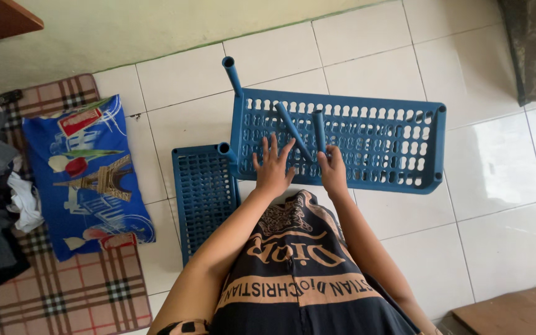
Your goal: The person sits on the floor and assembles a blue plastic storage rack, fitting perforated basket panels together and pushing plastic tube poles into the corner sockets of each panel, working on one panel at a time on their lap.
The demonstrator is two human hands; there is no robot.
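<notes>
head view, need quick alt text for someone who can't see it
Seen from above, a person's left hand rests flat on a blue perforated plastic shelf tray on a white tiled floor, while the right hand grips a blue tube. A second blue tray lies beside it.

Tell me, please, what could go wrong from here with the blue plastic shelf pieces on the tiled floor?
The left hand lies flat on the perforated blue shelf tray, so leaning on it might flex or crack the thin plastic. The right hand meets one loose blue tube; a second tube lies unheld and could roll off. A second tray lies beside the person and might be knelt on.
</notes>
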